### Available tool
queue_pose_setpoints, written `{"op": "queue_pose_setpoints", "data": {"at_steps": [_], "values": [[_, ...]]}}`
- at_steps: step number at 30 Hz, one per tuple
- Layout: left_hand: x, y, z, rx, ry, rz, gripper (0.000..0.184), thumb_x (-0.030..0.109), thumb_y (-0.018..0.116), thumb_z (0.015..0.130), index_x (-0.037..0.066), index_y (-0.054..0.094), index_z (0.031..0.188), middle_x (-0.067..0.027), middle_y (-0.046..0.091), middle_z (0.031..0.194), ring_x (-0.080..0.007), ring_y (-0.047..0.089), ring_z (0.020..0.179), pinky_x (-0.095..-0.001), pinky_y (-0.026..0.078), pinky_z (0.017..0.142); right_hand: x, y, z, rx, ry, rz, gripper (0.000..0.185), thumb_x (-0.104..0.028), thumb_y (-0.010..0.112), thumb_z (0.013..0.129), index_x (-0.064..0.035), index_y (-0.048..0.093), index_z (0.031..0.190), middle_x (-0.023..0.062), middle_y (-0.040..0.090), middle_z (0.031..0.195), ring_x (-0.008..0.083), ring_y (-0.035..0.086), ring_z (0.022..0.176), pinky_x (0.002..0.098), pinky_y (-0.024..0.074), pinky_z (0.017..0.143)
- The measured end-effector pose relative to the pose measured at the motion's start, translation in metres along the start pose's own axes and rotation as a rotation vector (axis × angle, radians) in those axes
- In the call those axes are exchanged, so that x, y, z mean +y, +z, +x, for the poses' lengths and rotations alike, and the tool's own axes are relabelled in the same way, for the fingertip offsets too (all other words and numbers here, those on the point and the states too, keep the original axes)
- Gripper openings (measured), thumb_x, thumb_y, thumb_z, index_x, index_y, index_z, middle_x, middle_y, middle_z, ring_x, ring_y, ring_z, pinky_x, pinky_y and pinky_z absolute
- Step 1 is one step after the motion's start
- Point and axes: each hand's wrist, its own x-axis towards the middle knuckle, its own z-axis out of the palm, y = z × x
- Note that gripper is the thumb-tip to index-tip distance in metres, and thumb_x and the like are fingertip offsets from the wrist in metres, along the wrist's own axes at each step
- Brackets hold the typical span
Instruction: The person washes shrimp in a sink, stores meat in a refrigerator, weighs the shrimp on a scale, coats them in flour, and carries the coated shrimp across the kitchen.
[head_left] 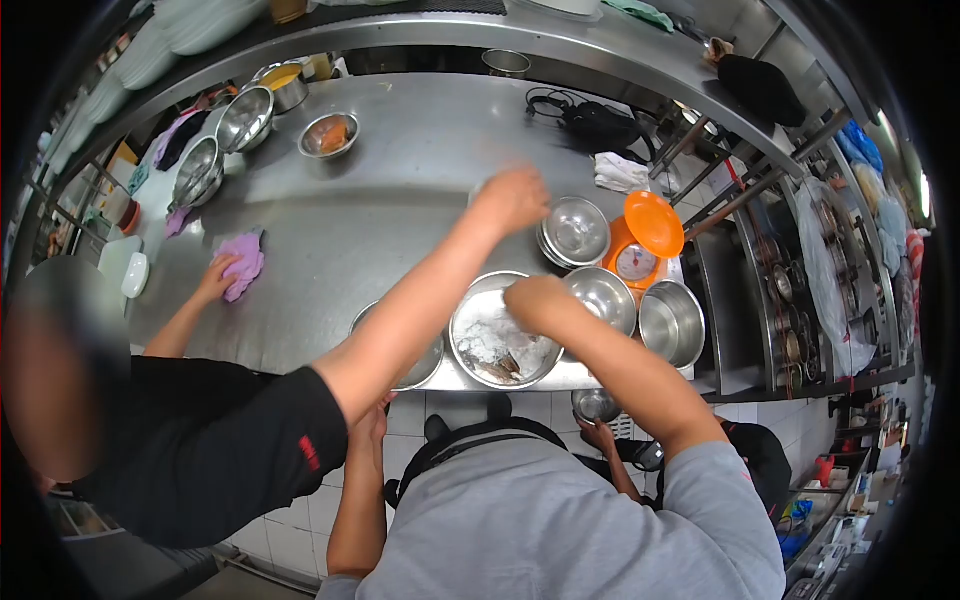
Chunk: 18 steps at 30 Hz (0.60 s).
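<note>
My right hand [541, 306] is closed over the right side of a metal bowl [455, 345] of white powder [490, 335]; what its fingers hold, if anything, is hidden. Brownish pieces [508, 368] lie in the powder near the bowl's front rim. At the table's front edge, my left hand [371, 418] grips the lower rim of another metal bowl [428, 366], partly hidden by a co-worker's arm. That co-worker's blurred hand [515, 200] reaches across above the table, left of some stacked metal bowls [577, 232].
A co-worker's other hand presses a purple cloth [241, 266] on the steel table [330, 220]. An orange scale [636, 262], a metal bowl [602, 297] and a metal pot [672, 323] stand to the right. Another person holds a small bowl [597, 404] below the edge.
</note>
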Motion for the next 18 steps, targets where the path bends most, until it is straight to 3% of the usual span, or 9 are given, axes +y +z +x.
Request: {"op": "queue_pose_setpoints", "data": {"at_steps": [1,3,4,6,9,11,14,16,18], "values": [[-0.01,0.047,0.042,-0.059,0.11,-0.05,0.034,0.037,0.055,0.099,0.011,0.076,0.107,-0.0034,0.072,0.119,-0.0277,0.063,0.114,-0.0427,0.05,0.1,-0.005,0.016,0.015,0.052,-0.032,0.065,0.038,-0.002,0.068,0.079,-0.0036,0.074,0.116,0.0221,0.073,0.114,0.0367,0.072,0.107,0.0471,0.0578,0.087],[-0.004,0.131,0.056,-0.144,0.261,-0.133,0.034,0.039,0.054,0.099,0.02,0.076,0.115,-0.0035,0.068,0.13,-0.0261,0.06,0.122,-0.0411,0.049,0.104,-0.016,0.023,0.023,0.04,-0.112,0.321,0.05,0.0,0.064,0.079,-0.0037,0.067,0.129,0.0246,0.07,0.121,0.0399,0.068,0.113,0.0474,0.0542,0.095],[-0.001,0.14,0.055,-0.143,0.263,-0.134,0.034,0.039,0.054,0.099,0.02,0.076,0.115,-0.0035,0.068,0.13,-0.0261,0.06,0.122,-0.0411,0.049,0.104,-0.011,0.03,0.029,0.039,-0.11,0.322,0.05,0.0,0.064,0.079,-0.0037,0.067,0.129,0.0246,0.07,0.121,0.0399,0.068,0.113,0.0474,0.0542,0.095],[0.009,0.15,0.048,-0.34,0.285,-0.247,0.031,0.039,0.051,0.101,0.028,0.076,0.114,-0.003,0.069,0.128,-0.0255,0.061,0.123,-0.0425,0.05,0.102,0.003,0.055,0.049,0.12,-0.028,0.515,0.049,0.003,0.062,0.081,-0.0009,0.065,0.13,0.0249,0.066,0.13,0.0394,0.065,0.119,0.0468,0.0508,0.102],[0.021,0.142,0.055,-0.432,0.159,-0.229,0.029,0.037,0.049,0.101,0.031,0.075,0.112,-0.003,0.07,0.126,-0.0258,0.064,0.12,-0.0438,0.052,0.097,0.022,0.096,0.075,0.264,-0.004,0.464,0.046,0.002,0.06,0.082,-0.0009,0.066,0.128,0.025,0.065,0.131,0.0395,0.064,0.12,0.0468,0.0507,0.101],[0.019,0.15,0.055,-0.362,0.212,-0.255,0.028,0.037,0.051,0.099,0.03,0.075,0.111,-0.004,0.071,0.122,-0.0267,0.065,0.117,-0.0444,0.052,0.095,0.024,0.109,0.082,0.237,0.0,0.452,0.048,0.003,0.059,0.081,-0.0012,0.067,0.128,0.0255,0.065,0.132,0.0392,0.064,0.121,0.0469,0.05,0.103],[0.019,0.16,0.056,-0.309,0.23,-0.299,0.025,0.036,0.053,0.097,0.029,0.075,0.107,-0.0061,0.072,0.116,-0.0277,0.067,0.112,-0.0452,0.053,0.093,0.032,0.133,0.092,0.145,-0.041,0.571,0.061,0.003,0.06,0.081,-0.0008,0.055,0.142,0.0272,0.056,0.144,0.0391,0.059,0.128,0.0452,0.0459,0.109],[0.02,0.153,0.056,-0.325,0.198,-0.311,0.025,0.035,0.054,0.096,0.028,0.076,0.105,-0.0072,0.073,0.114,-0.0277,0.067,0.11,-0.0453,0.053,0.092,0.033,0.108,0.072,-0.098,-0.004,0.563,0.064,-0.001,0.064,0.08,-0.002,0.054,0.143,0.0254,0.057,0.143,0.0388,0.059,0.128,0.0447,0.0467,0.109],[0.019,0.137,0.06,-0.327,0.229,-0.157,0.023,0.032,0.054,0.096,0.026,0.076,0.104,-0.008,0.073,0.112,-0.0278,0.067,0.11,-0.0451,0.054,0.089,0.025,0.093,0.042,-0.037,-0.039,0.48,0.065,-0.003,0.07,0.079,-0.0031,0.055,0.141,0.025,0.059,0.139,0.039,0.061,0.125,0.0458,0.0488,0.105]]}}
